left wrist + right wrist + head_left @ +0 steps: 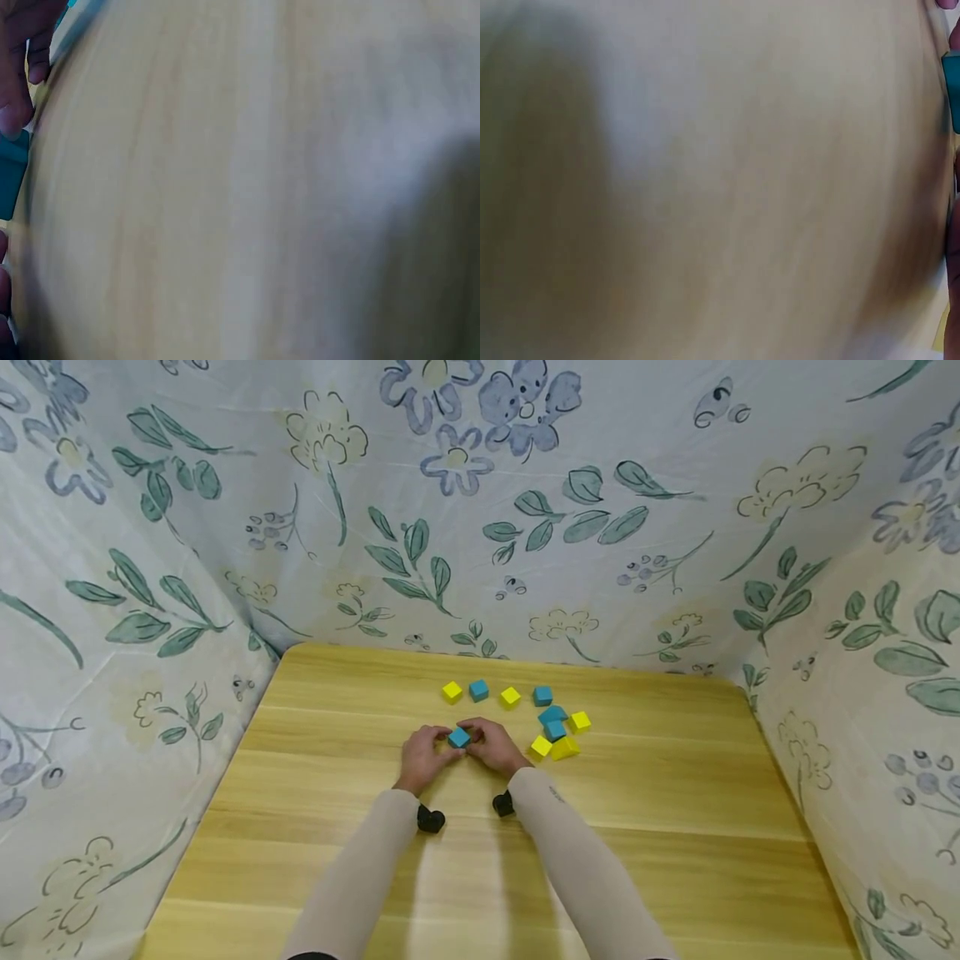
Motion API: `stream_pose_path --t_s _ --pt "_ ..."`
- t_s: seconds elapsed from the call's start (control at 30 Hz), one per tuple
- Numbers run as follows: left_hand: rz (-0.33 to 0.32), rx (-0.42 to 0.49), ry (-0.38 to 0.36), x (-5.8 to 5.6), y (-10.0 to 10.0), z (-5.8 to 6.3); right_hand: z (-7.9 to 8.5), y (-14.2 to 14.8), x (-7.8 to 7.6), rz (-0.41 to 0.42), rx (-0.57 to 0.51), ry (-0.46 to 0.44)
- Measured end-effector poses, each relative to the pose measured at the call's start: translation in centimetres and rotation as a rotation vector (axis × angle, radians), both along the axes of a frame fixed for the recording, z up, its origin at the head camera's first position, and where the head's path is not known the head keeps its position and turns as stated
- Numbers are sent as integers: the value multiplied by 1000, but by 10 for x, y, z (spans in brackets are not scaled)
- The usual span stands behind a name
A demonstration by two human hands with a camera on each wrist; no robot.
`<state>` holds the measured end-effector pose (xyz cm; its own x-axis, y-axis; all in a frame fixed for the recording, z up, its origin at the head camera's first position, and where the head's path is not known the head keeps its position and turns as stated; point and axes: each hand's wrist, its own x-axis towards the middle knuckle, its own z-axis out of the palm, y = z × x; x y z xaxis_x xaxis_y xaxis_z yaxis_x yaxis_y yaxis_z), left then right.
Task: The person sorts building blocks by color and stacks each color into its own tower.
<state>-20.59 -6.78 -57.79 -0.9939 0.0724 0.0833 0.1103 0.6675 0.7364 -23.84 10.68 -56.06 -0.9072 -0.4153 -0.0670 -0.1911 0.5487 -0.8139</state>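
A blue cube (459, 737) sits between the two hands near the middle of the table, in the head view. My left hand (424, 757) pinches it from the left with thumb and fingers. From the other side my right hand (491, 745) holds it too, fingertips at its far and right sides. In the left wrist view the blue cube (12, 176) shows at the left edge, a fingertip touching its top. The right wrist view catches just a sliver of the blue cube (952, 90) at the right edge. Whether it touches the table cannot be told.
Behind the hands, a spaced row holds a yellow cube (452, 692), a blue cube (478, 691), another yellow cube (510, 697) and another blue cube (542, 696). Several blue and yellow blocks cluster right of the right hand, including a yellow wedge-like block (566, 748). Floral cloth (420, 568) surrounds the wooden table (675, 793).
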Motion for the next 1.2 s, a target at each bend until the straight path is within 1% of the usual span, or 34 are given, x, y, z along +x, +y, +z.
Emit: stream_pose_path --t_s 0.13,0.33,0.4,0.53,0.63,0.77,0.9,1.0,1.13,1.2 --pt "6 -1 4 0 0 -4 -2 -2 2 -24 -23 -8" --pt "10 10 9 -1 0 -3 0 -1 3 -40 -49 -3" --pt "2 14 24 -1 -1 -3 -2 -1 3 -59 -62 -3" --pt "-40 71 45 0 -6 -3 -8 -3 5 -106 -85 -19" --pt "-73 123 44 2 -12 -2 -12 -7 9 -137 -98 -23" --pt "-88 164 15 4 -21 0 -15 -16 17 -184 -113 -1" --pt "-84 167 -23 5 -31 2 -17 -28 26 -217 -130 30" --pt "-89 156 -33 6 -41 2 -18 -36 30 -231 -138 41" --pt "-110 145 -33 8 -54 1 -17 -48 35 -252 -123 45" --pt "-101 157 -50 9 -60 1 -17 -53 36 -256 -108 50"
